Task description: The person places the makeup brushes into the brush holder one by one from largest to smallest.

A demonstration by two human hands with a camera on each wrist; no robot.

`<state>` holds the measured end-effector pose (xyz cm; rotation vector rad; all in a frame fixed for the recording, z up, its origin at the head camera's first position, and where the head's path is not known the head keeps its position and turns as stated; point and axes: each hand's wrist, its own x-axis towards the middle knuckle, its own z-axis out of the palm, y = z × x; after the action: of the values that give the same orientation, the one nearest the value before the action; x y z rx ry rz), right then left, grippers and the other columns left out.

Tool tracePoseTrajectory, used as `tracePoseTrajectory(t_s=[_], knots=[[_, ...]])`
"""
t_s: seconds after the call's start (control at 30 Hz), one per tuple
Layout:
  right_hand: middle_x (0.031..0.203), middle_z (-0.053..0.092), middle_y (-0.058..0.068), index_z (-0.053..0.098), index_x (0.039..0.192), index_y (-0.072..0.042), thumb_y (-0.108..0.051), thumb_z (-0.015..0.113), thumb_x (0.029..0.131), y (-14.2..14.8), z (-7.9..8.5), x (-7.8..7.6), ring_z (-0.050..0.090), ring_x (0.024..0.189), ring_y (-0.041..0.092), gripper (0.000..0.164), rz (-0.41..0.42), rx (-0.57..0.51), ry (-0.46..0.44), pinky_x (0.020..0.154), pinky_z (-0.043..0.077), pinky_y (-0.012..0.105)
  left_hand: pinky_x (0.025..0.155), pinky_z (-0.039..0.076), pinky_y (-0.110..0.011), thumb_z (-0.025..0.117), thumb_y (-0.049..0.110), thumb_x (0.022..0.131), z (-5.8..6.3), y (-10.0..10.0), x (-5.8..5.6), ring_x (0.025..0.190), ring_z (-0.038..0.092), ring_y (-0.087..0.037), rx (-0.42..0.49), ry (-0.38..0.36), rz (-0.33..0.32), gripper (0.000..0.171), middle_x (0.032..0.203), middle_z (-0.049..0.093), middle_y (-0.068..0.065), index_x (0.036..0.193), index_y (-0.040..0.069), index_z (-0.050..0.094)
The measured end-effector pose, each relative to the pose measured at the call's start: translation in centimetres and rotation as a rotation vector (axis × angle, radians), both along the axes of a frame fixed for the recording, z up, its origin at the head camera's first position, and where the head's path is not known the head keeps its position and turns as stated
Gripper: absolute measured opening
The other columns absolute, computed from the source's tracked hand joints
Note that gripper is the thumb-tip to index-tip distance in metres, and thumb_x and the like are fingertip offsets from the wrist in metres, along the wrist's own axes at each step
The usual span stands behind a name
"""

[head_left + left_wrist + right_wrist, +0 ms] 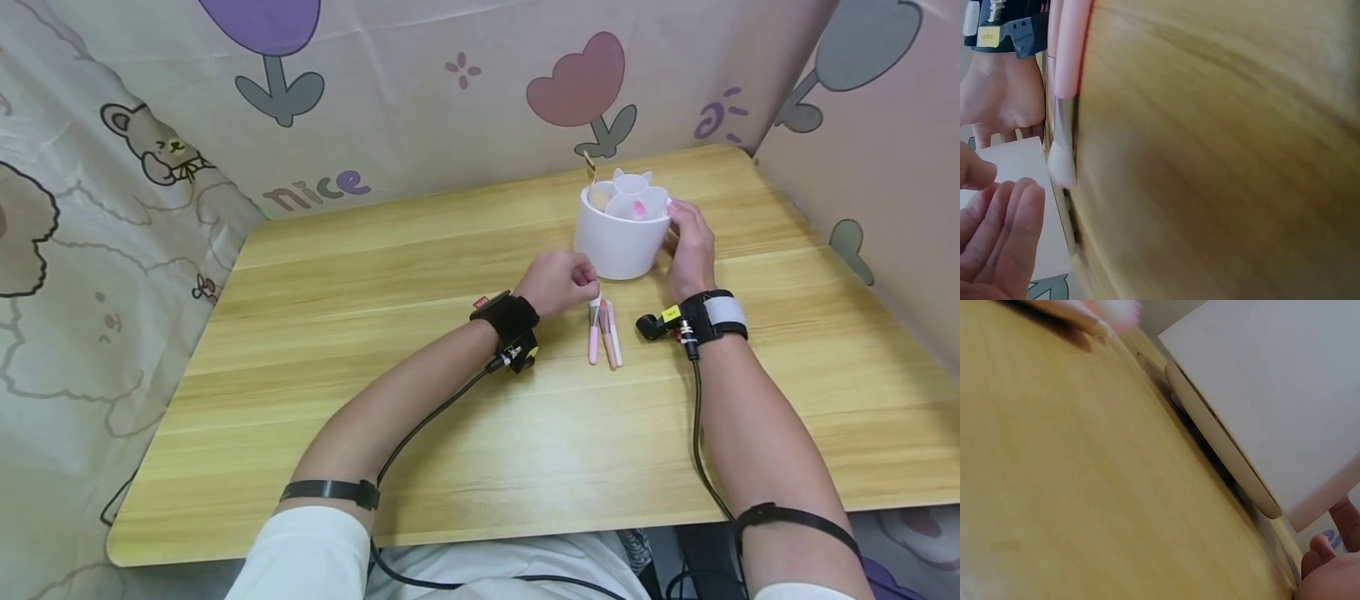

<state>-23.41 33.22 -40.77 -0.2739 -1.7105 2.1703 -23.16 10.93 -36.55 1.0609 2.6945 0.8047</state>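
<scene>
A white brush holder (619, 242) with a divided top and small cat ears stands toward the back right of the table. My right hand (692, 250) is at its right side, fingers bent at the rim and behind the wall. In the right wrist view some curled fingers (1344, 519) show at the holder's edge. In front of the holder lie several makeup brushes (609, 333) with pink and pale handles. My left hand (561, 282) is beside their bristle ends. The left wrist view shows its thumb apart from loosely bent fingers, nothing between them, and a white-bristled pink brush (1071, 56) alongside.
A gold-coloured stick (590, 164) and a pink item (638, 210) stand inside the holder. A beige base (1222, 444) shows under it. Printed curtains (420, 100) border the wooden table (360, 275). Cables (442, 408) run from both wrist cameras along the arms.
</scene>
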Motion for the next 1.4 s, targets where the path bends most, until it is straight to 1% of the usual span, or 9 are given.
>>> tracePoseTrajectory(t_s=[0.17,0.3,0.4,0.47,0.6,0.7,1.07,1.27,1.4], knots=[[0.126,0.061,-0.011,0.069,0.121,-0.022,-0.038,0.053,0.103,0.0,0.1,-0.1,0.049,0.130,0.011,0.029,0.001,0.003,0.011,0.111,0.029,0.036,0.071,0.050,-0.013,0.072,0.021,0.096,-0.4,0.2,0.2,0.082,0.070,-0.010,-0.032,-0.044,0.026,0.015,0.096,0.080,-0.004,0.098,0.007,0.077],[0.126,0.061,-0.011,0.068,0.120,-0.022,-0.039,0.052,0.103,-0.1,0.2,0.0,0.049,0.129,0.011,0.029,0.000,0.008,0.009,0.110,0.028,0.035,0.057,0.041,-0.013,0.075,0.031,0.095,-0.6,0.5,0.2,0.064,0.059,-0.006,-0.085,-0.081,0.047,0.023,0.077,0.073,0.002,0.086,0.010,0.079],[0.126,0.061,-0.011,0.068,0.119,-0.023,-0.039,0.052,0.103,-0.1,0.3,0.0,0.049,0.128,0.010,0.028,0.002,0.017,0.007,0.110,0.028,0.035,0.052,0.034,-0.016,0.076,0.040,0.094,-0.6,0.7,0.1,0.056,0.052,-0.006,-0.129,-0.119,0.064,0.034,0.064,0.064,0.005,0.075,0.012,0.075],[0.125,0.061,-0.011,0.068,0.119,-0.023,-0.039,0.052,0.103,-0.2,0.4,-0.1,0.049,0.127,0.010,0.028,0.004,0.015,0.009,0.109,0.028,0.035,0.051,0.033,-0.017,0.077,0.044,0.092,-0.5,0.8,0.0,0.054,0.052,-0.006,-0.150,-0.153,0.075,0.038,0.061,0.061,0.006,0.071,0.012,0.072],[0.121,0.062,-0.011,0.069,0.114,-0.023,-0.037,0.054,0.102,-0.3,0.3,-0.3,0.050,0.124,0.010,0.025,-0.011,0.006,0.032,0.106,0.030,0.033,0.051,0.036,-0.017,0.080,0.047,0.088,-0.2,0.9,-0.1,0.056,0.059,-0.006,-0.167,-0.203,0.084,0.039,0.061,0.064,0.006,0.073,0.013,0.072],[0.119,0.062,-0.011,0.069,0.112,-0.024,-0.037,0.054,0.101,-0.4,0.2,-0.4,0.050,0.123,0.010,0.023,-0.019,0.008,0.041,0.104,0.030,0.032,0.052,0.039,-0.016,0.081,0.046,0.087,-0.2,1.0,0.0,0.058,0.062,-0.006,-0.178,-0.204,0.089,0.035,0.064,0.066,0.006,0.075,0.014,0.073],[0.121,0.062,-0.012,0.069,0.116,-0.024,-0.038,0.052,0.102,-0.3,-0.1,0.0,0.050,0.123,0.008,0.026,-0.006,0.022,0.026,0.106,0.029,0.033,0.047,0.040,-0.014,0.080,0.031,0.091,-0.4,1.5,0.2,0.053,0.059,-0.004,-0.195,-0.229,0.104,0.026,0.065,0.069,0.006,0.074,0.012,0.075],[0.120,0.061,-0.012,0.069,0.115,-0.024,-0.038,0.052,0.102,-0.2,-0.1,0.1,0.050,0.121,0.006,0.025,-0.012,0.027,0.026,0.105,0.029,0.032,0.045,0.040,-0.013,0.078,0.026,0.093,-0.3,1.5,0.4,0.050,0.058,-0.003,-0.210,-0.217,0.097,0.023,0.063,0.068,0.006,0.074,0.013,0.076],[0.120,0.061,-0.012,0.069,0.115,-0.024,-0.038,0.052,0.103,-0.2,-0.1,0.1,0.049,0.120,0.006,0.025,-0.015,0.030,0.026,0.105,0.029,0.032,0.045,0.038,-0.012,0.077,0.027,0.093,-0.3,1.4,0.5,0.050,0.056,-0.003,-0.219,-0.193,0.090,0.027,0.060,0.066,0.007,0.070,0.014,0.074]])
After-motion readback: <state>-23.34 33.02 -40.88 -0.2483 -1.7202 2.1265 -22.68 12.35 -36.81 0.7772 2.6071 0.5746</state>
